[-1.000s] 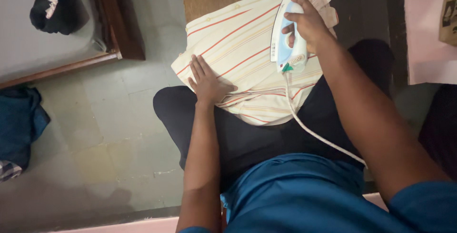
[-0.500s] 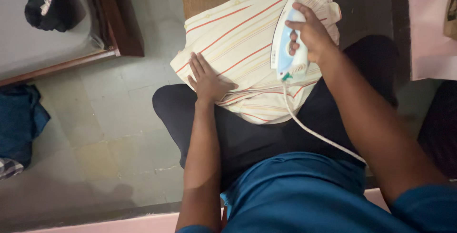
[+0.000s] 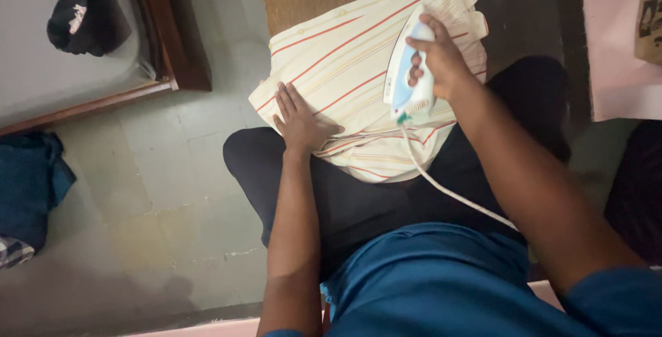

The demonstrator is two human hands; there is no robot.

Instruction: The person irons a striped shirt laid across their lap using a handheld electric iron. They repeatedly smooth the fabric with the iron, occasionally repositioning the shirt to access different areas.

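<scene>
Right hand [image 3: 441, 61] clenched round one iron [image 3: 407, 68] atop one striped shirt [image 3: 345, 68], left hand [image 3: 298, 120] spread flat on shirt's near-left edge, one cord [image 3: 455, 196] trailing from iron, one black cap [image 3: 86, 16] far left of shirt.

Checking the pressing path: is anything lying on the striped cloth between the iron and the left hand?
Nothing visible does. The iron, gripped by the right hand, sits on the striped cloth; bare cloth alone lies between it and the left hand. The cord trails back toward the body.

Both arms reach forward; the left hand [image 3: 298, 120] lies flat with fingers spread, the right hand [image 3: 438, 58] clenched.
</scene>
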